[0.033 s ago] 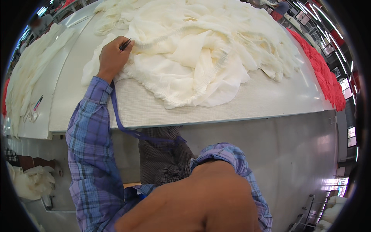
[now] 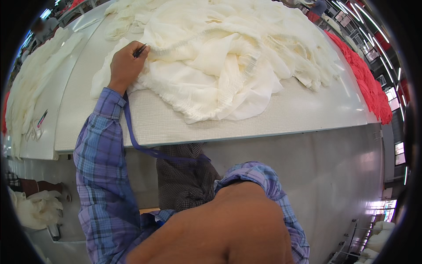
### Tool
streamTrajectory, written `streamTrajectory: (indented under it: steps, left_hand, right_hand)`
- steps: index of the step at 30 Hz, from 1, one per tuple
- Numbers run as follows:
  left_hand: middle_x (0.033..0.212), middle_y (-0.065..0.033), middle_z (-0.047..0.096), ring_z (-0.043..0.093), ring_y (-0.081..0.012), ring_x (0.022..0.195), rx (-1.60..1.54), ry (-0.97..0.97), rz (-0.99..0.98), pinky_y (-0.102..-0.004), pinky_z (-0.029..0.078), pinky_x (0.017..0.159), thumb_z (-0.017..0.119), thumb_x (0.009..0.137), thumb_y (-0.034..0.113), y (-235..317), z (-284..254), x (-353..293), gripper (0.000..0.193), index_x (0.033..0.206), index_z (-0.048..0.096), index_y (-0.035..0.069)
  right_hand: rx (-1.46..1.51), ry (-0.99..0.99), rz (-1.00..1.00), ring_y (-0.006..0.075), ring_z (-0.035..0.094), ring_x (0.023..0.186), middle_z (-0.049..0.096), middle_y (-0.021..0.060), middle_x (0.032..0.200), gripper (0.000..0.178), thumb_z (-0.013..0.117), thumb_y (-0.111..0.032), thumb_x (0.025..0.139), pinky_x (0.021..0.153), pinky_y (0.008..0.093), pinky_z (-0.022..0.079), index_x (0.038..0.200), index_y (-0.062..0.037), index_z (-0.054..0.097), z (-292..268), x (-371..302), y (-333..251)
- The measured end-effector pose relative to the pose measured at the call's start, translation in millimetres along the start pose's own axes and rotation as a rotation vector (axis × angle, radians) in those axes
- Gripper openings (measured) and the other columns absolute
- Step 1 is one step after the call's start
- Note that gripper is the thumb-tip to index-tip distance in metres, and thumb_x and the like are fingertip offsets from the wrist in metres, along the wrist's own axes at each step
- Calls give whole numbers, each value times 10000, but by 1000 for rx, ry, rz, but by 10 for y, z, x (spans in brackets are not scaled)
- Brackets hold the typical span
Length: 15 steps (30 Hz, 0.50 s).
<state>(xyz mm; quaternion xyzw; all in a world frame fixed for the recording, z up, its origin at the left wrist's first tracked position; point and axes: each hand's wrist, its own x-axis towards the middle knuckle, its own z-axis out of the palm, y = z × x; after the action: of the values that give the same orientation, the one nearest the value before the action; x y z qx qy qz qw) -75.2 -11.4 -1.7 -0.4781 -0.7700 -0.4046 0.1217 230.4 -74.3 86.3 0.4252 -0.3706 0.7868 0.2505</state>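
Note:
My left hand (image 2: 127,64) is closed around a small dark pointed tool (image 2: 140,50), whose kind I cannot make out. It rests at the left edge of a heap of cream, gathered fabric (image 2: 220,83), fingertips against the cloth. A blue ribbon (image 2: 132,132) runs down from under that wrist, over the table edge and across my lap. Very close and large at the bottom is my right hand (image 2: 220,226), its back showing, raised well above the table. The fingers of this hand are hidden, so what they hold, if anything, does not show.
The pale table (image 2: 105,119) ends just in front of me. Red fabric (image 2: 362,77) lies along its right side. On the left, more cream cloth (image 2: 39,83) and a slim pen-like item (image 2: 42,119) lie on a neighbouring table. Another person's foot (image 2: 66,192) shows at lower left.

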Motion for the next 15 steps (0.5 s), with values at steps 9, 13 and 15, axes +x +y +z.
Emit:
streamTrajectory:
  steps: [9, 13, 15]
  left_hand:
    - [761, -68, 696, 644, -193, 662, -10, 2, -6, -325, 495, 642, 684, 927, 334, -31, 17, 2, 260, 936, 710, 76]
    - [799, -82, 723, 688, -207, 719, 9, -26, -21, -334, 521, 668, 688, 919, 339, 6, 26, 25, 259, 942, 711, 82]
    - [805, -58, 726, 680, -198, 712, -6, -43, -48, -333, 520, 671, 688, 916, 339, 24, 15, 5, 250, 942, 709, 91]
  right_hand:
    - [100, 94, -116, 201, 531, 943, 533, 90, 1095, 421, 497, -456, 1019, 828, 327, 453, 1144, -65, 588, -120, 36, 49]
    - [188, 300, -16, 176, 508, 990, 515, 51, 1142, 440, 452, -496, 1036, 848, 331, 444, 1195, -106, 577, -452, -309, 36]
    - [224, 422, 42, 166, 472, 1084, 490, 9, 1231, 486, 354, -517, 1062, 903, 357, 435, 1299, -142, 553, -662, -555, 29]
